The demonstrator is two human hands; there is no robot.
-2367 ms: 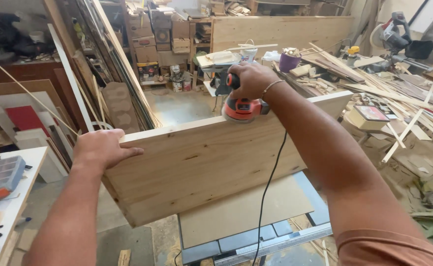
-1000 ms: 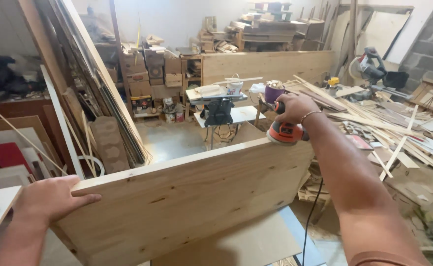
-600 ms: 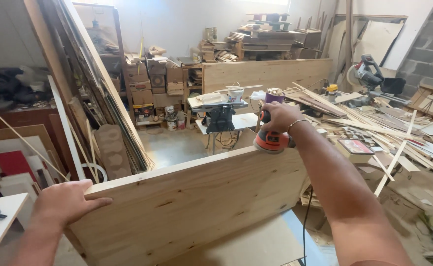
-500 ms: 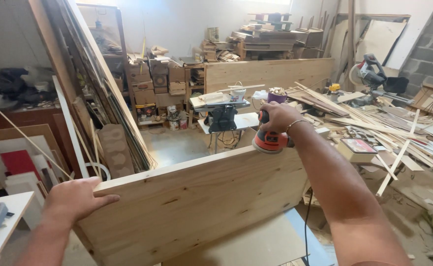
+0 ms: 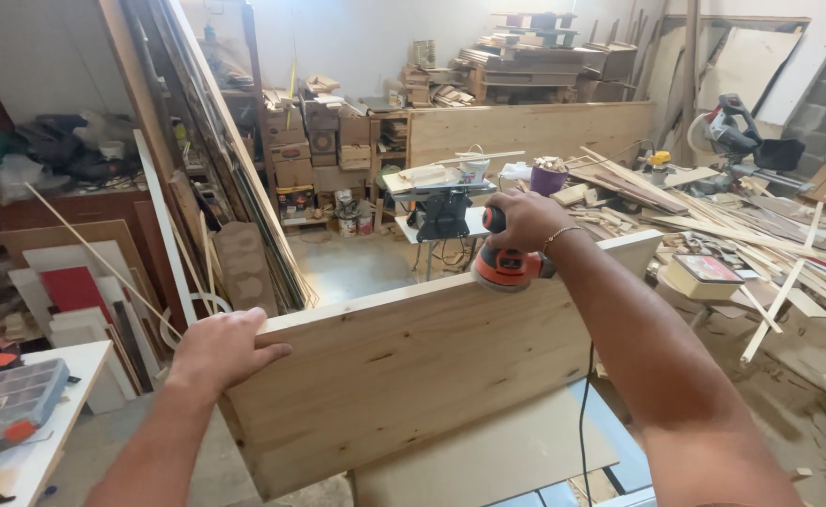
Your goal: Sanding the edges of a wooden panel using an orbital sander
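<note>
A long pine board (image 5: 413, 376) stands on its edge across a work table (image 5: 488, 455). My left hand (image 5: 225, 349) grips the board's top edge near its left end. My right hand (image 5: 524, 221) is closed around an orange and black electric sander (image 5: 502, 267), whose pad rests on the board's top edge, right of the middle. The sander's black cord (image 5: 582, 413) hangs down beside my right forearm.
Sheets and panels (image 5: 216, 169) lean at the left. A white table with a grey parts organiser (image 5: 5, 404) stands at the lower left. A small machine on a stand (image 5: 441, 202) sits behind the board. Wood offcuts (image 5: 732, 235) and a mitre saw (image 5: 737, 136) fill the right.
The sander has slid left along the top edge from the board's right end towards the middle. My left hand has kept its hold on the left end. The view has shifted.
</note>
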